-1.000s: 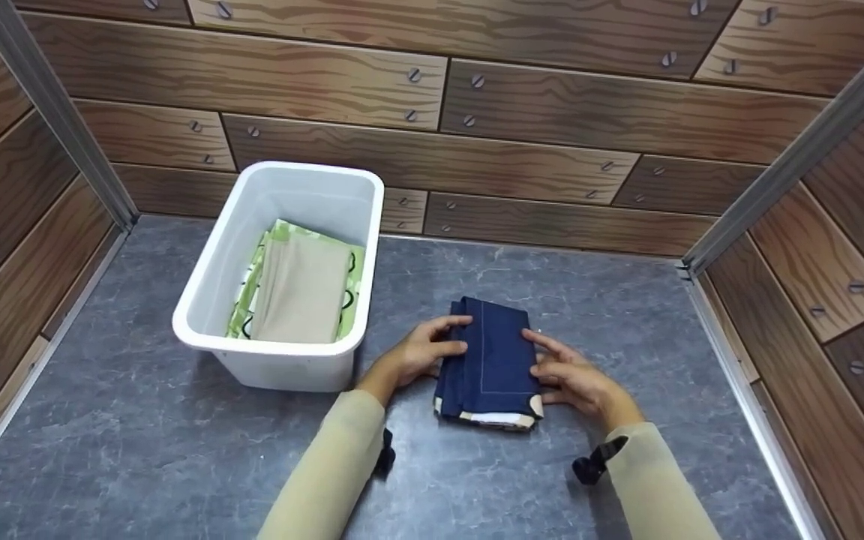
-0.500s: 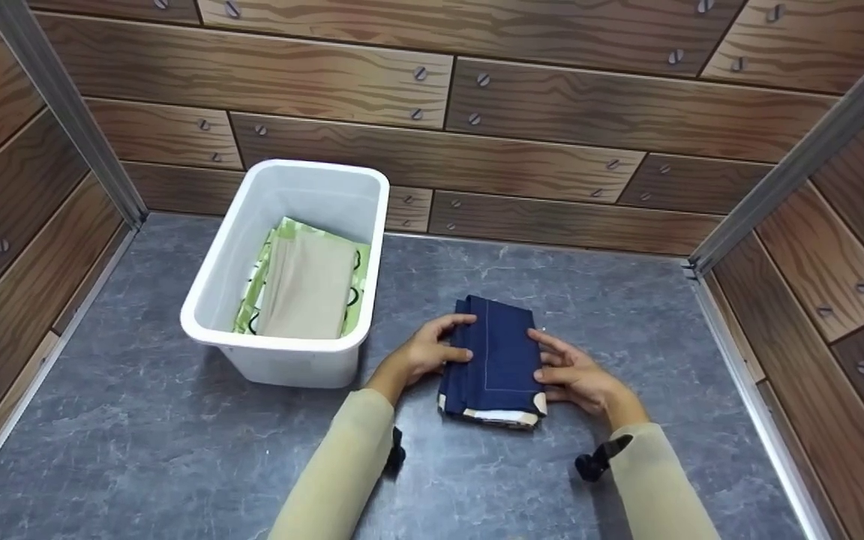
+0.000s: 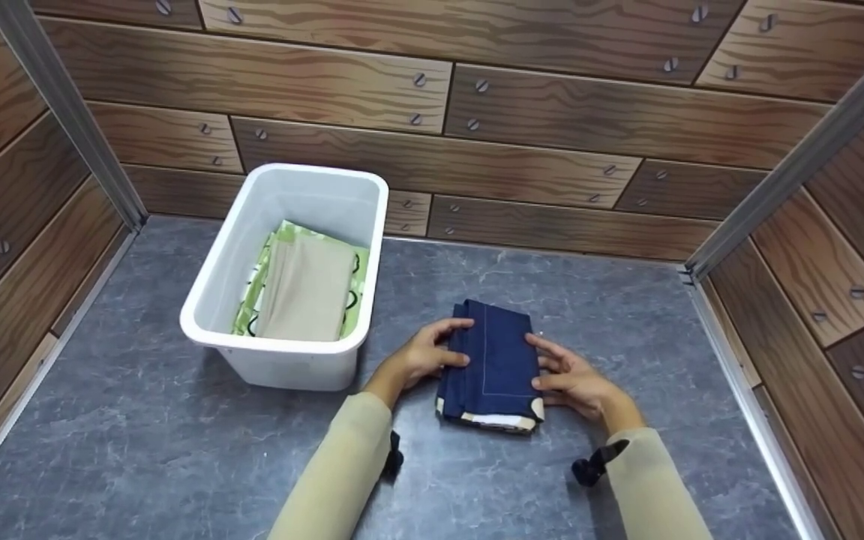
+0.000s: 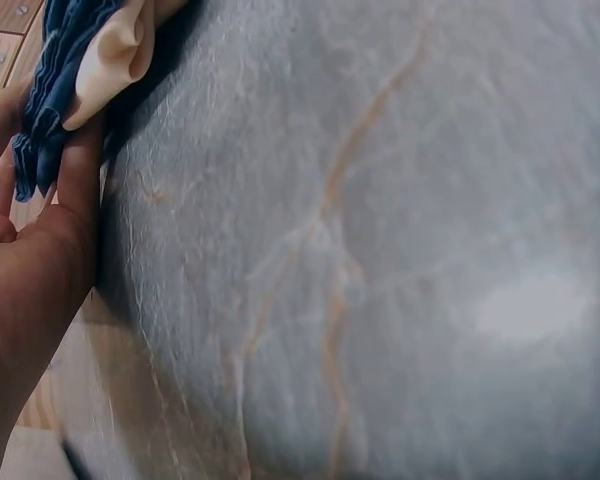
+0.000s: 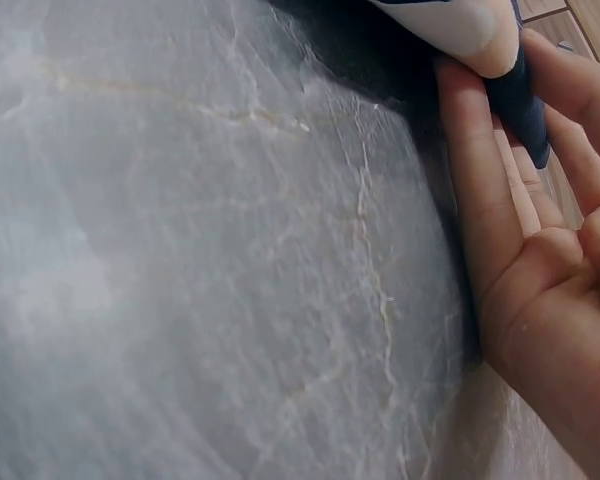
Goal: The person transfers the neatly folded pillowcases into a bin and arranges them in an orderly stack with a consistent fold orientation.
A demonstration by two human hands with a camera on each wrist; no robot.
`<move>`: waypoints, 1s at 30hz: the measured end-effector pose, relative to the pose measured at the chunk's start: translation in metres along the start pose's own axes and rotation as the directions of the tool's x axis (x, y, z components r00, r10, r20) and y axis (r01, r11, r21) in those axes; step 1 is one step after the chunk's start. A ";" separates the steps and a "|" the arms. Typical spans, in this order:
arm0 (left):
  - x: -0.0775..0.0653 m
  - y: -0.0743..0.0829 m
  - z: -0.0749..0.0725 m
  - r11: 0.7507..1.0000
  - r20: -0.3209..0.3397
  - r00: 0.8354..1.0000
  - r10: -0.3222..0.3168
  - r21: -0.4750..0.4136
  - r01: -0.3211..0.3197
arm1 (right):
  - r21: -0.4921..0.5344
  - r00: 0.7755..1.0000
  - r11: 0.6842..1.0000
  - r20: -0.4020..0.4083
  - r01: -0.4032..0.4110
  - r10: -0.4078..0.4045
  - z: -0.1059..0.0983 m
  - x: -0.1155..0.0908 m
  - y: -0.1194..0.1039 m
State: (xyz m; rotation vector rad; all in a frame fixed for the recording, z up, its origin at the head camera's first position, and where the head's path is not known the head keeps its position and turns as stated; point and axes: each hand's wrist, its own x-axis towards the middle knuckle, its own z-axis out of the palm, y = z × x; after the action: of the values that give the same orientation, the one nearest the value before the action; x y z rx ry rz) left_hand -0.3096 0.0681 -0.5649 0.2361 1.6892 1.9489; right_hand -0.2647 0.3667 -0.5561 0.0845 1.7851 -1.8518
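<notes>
A folded navy cloth with a white stitched line and a cream-and-white patterned layer along its near edge lies between both hands, low over the grey surface. My left hand grips its left side, thumb and forefinger on top. On the opposite edge, my right hand pinches the cloth. In the left wrist view, layered blue folds sit between the thumb and fingers, some fingers reaching underneath. Fingers also pass under the cloth's corner in the right wrist view. Part of the fingers is hidden below the cloth.
Left of the cloth stands a white plastic bin. Inside it lie a folded beige cloth and a green patterned cloth. Wood-print walls with metal corner strips enclose the marbled grey surface at the back and sides.
Both hands keep their places at the cloth's sides, with only slight finger shifts. The whole view has swayed a little; the bin and its contents stay put.
</notes>
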 end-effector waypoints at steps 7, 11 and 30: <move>0.000 -0.005 0.001 1.000 0.006 1.000 -0.003 -0.003 0.003 | -0.023 1.000 1.000 -0.008 -0.007 0.007 -0.001 -0.002 0.003; 0.000 -0.007 0.001 1.000 0.013 1.000 -0.009 -0.017 0.009 | -0.019 1.000 1.000 -0.015 -0.010 0.010 -0.001 -0.003 0.005; -0.001 0.003 0.000 1.000 0.009 1.000 -0.005 -0.004 0.005 | -0.058 0.998 0.998 -0.067 0.013 -0.016 0.009 -0.006 -0.003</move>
State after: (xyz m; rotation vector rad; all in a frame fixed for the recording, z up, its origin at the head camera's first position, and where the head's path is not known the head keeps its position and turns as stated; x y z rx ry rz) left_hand -0.3092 0.0676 -0.5616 0.2387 1.6779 1.9448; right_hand -0.2585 0.3600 -0.5497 0.1140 1.8889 -1.8257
